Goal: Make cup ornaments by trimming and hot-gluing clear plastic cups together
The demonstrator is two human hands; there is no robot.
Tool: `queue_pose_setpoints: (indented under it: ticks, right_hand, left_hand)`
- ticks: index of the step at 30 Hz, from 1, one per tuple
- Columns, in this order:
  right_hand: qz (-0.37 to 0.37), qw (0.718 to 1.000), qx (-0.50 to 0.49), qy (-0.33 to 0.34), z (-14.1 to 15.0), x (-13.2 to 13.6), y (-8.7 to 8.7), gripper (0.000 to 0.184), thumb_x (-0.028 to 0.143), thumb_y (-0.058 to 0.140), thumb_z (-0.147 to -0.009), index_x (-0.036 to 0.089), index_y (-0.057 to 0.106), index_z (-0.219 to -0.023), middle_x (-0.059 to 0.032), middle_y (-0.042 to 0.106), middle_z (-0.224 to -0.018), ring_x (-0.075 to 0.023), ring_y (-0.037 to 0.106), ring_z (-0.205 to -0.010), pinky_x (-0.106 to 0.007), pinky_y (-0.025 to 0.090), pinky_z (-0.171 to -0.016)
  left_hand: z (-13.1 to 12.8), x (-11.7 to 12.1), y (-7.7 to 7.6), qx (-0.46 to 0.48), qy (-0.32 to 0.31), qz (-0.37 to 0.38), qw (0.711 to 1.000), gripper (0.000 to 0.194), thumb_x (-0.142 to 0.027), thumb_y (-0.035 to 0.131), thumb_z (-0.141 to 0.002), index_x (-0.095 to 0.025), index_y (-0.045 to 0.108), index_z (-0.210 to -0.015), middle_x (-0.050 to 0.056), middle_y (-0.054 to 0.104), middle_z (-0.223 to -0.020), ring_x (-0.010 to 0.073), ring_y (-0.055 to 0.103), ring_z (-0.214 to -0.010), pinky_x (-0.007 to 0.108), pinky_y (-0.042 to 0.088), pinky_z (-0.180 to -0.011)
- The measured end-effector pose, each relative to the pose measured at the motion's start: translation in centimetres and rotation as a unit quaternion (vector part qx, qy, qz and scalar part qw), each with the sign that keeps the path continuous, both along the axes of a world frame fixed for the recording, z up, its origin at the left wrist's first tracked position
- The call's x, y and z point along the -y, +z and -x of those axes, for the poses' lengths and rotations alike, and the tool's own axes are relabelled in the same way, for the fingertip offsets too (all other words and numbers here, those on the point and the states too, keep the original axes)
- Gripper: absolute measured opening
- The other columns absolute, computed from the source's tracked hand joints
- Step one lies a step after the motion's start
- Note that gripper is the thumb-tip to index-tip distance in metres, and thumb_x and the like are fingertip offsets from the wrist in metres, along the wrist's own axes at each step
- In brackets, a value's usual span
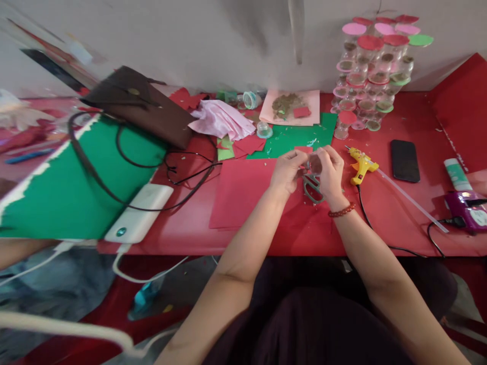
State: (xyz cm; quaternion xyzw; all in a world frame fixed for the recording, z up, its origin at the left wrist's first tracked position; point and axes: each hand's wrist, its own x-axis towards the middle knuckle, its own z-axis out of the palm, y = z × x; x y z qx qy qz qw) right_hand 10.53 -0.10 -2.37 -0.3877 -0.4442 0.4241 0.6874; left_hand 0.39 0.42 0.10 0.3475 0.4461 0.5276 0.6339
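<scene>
Clear plastic, apparently a small cup (pixel 314 163), is pinched between the fingertips of the left hand (pixel 286 170) and right hand (pixel 332 175), close together above grey-handled scissors (pixel 313 197) on the red bench (pixel 399 228). Fine handwork, seemingly; the next move calls for light, steady pressure.

The tabletop (pixel 182 238) looks smooth with a soft sheen; the red sheet (pixel 243 187) on it is matt paper. The pink cloth (pixel 224 119) is shiny and satiny, the brown bag (pixel 155 109) smooth and leather-like. The stacked cups (pixel 367 105) are clear, glossy plastic, the glue gun (pixel 361 165) yellow plastic, the power bank (pixel 140 213) smooth white plastic. The green board (pixel 68 187) is matt, its torn white edge rough
</scene>
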Motion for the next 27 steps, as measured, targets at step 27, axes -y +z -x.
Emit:
queue_pose_setpoints:
  ticks: [27]
  right_hand:
    - [0.011, 1.000, 0.005, -0.015, 0.25, 0.23, -0.09, 0.048, 0.061, 0.063, -0.089, 0.026, 0.046, -0.061, 0.0061, 0.044, -0.052, -0.0099, 0.040, -0.046, -0.028, 0.037, -0.047]
  left_hand:
    - [-1.11, 0.22, -0.51, 0.051, 0.023, 0.015, 0.998, 0.029, -0.018, 0.070, -0.063, -0.021, 0.042, -0.055, -0.006, 0.040, -0.054, 0.0071, 0.041, -0.052, 0.023, 0.033, -0.049]
